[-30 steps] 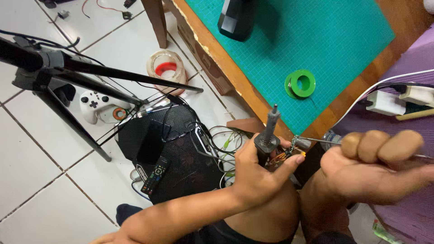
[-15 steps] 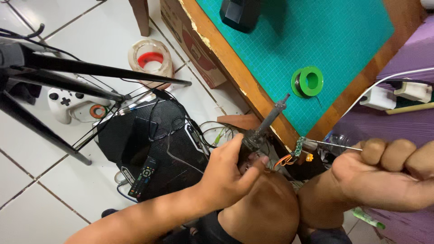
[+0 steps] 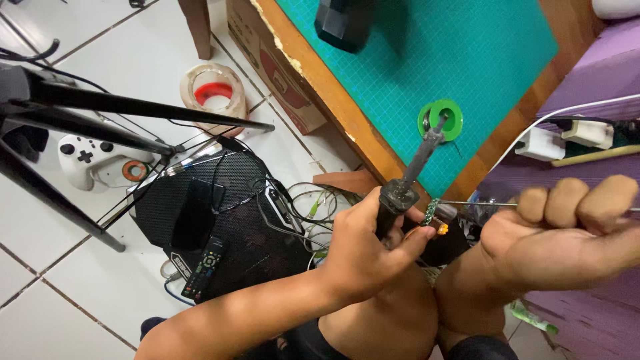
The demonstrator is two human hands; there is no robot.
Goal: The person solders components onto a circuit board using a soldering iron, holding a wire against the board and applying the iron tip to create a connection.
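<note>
My left hand [image 3: 363,253] grips a dark soldering iron [image 3: 408,179] by its handle, its metal tip raised toward the green solder spool [image 3: 441,120] on the teal cutting mat [image 3: 433,60]. My right hand [image 3: 567,227] is a closed fist around a thin metal tool [image 3: 477,203] that reaches left to a small green circuit board [image 3: 432,212] with orange wires, held between the two hands above my knees.
A wooden table edge [image 3: 333,100] borders the mat. On the tiled floor lie a black speaker box [image 3: 220,200] with a remote [image 3: 202,267], a white game controller [image 3: 87,160], tape rolls [image 3: 215,93] and tripod legs [image 3: 100,107]. A white power strip [image 3: 553,137] sits right.
The soldering iron has swung up and right, so its tip now points at the green spool. My right fist has shifted slightly left and lower in view.
</note>
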